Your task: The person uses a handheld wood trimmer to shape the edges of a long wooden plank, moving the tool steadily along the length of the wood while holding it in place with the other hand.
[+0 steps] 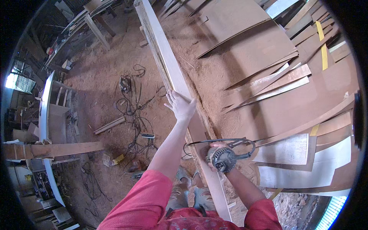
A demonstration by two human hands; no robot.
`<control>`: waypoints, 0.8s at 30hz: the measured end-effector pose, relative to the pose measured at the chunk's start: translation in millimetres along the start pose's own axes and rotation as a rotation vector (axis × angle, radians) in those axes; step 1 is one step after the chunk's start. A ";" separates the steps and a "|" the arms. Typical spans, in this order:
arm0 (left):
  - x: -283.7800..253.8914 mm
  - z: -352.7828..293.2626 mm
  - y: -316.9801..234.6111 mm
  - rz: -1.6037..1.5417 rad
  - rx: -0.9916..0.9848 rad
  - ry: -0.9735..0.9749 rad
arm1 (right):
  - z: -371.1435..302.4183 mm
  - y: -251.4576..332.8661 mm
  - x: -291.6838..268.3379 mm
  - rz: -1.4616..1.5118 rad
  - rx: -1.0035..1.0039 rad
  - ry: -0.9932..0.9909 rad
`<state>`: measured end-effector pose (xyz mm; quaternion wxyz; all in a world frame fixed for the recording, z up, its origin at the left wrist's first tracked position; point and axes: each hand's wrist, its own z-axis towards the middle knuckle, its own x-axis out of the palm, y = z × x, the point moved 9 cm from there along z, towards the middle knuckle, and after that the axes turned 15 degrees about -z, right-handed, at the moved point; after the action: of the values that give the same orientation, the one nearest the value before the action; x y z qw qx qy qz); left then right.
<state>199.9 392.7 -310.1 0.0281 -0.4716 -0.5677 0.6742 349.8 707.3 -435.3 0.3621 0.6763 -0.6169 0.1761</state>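
Note:
A long pale timber beam runs from the far top of the head view down past my right side. My left hand lies flat on its upper face, fingers spread, holding nothing. Nearer to my body, my right hand is wrapped round a corded power tool with a round, vented grey motor housing. The tool is over the beam's right edge; its underside is hidden, so I cannot tell whether it touches the wood. A black cord loops from it across the beam.
Sawdust covers the floor. Left of the beam lie tangled cables, another power tool, a brush and a wood offcut. Large brown sheets and thin strips are spread on the right. A plank juts in from the left.

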 end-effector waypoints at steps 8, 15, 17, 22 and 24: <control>-19.6 -5.6 28.4 -0.008 -0.040 -0.016 | -79.7 72.3 113.3 -1.370 -1.189 -0.366; -27.4 -4.5 27.7 -0.043 -0.029 -0.065 | -70.2 64.4 112.2 -1.205 -1.076 -0.330; -29.1 -2.4 24.1 -0.049 -0.007 -0.064 | -76.4 68.8 124.8 -1.268 -1.143 -0.341; -29.7 -4.7 22.4 -0.054 0.004 -0.071 | -82.0 71.1 134.4 -1.331 -1.215 -0.414; -31.1 -4.7 21.9 -0.051 0.008 -0.071 | -86.1 72.1 140.4 -1.345 -1.288 -0.455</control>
<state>231.1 370.6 -308.3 0.0272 -0.4326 -0.5776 0.6917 323.3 670.5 -261.3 0.5611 0.5781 -0.1333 -0.5773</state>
